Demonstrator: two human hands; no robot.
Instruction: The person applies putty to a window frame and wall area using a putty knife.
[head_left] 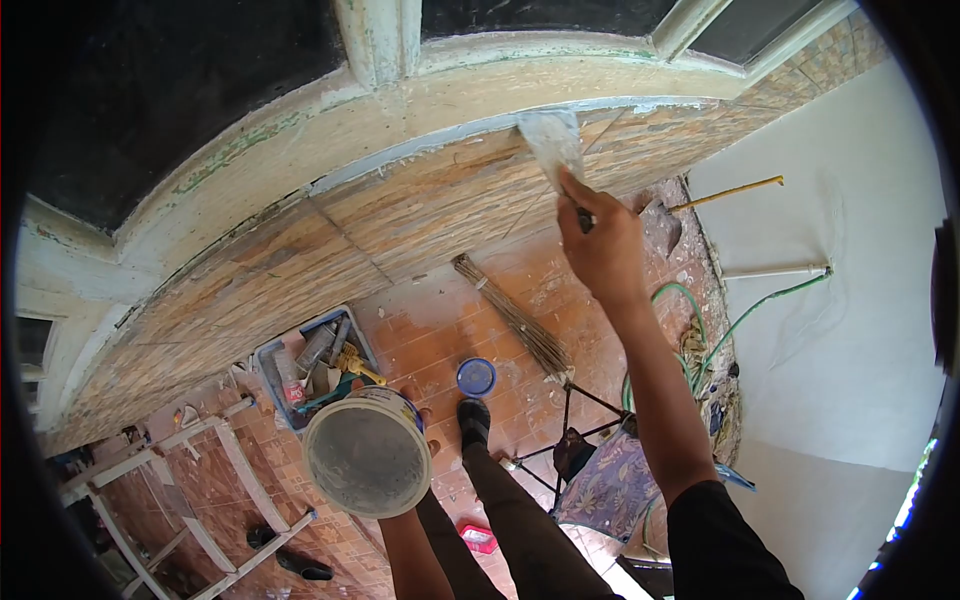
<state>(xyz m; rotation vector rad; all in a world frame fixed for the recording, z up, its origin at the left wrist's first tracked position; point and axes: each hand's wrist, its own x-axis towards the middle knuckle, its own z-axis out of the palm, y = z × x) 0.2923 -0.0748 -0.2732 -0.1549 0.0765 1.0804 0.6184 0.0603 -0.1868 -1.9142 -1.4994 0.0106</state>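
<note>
My right hand (604,240) is closed round the handle of a putty knife (552,140). Its broad, whitish blade lies against the joint between the window sill and the stone-patterned wall tiles. Along that joint runs a strip of pale grey filler (430,143). Lower down, my left hand (418,408) grips a round plastic bucket (368,455) from its far side, fingers on the outer wall. The bucket is tilted so that its grey-smeared inside faces me. Part of the left hand is hidden behind it.
On the tiled floor stand a tool tray (268,362), a blue lid (477,377) and a stick broom (515,322). A wooden ladder (235,475) is at the lower left. A folding chair (610,490) stands lower right, near a green hose (745,312) and a wall pipe (775,271).
</note>
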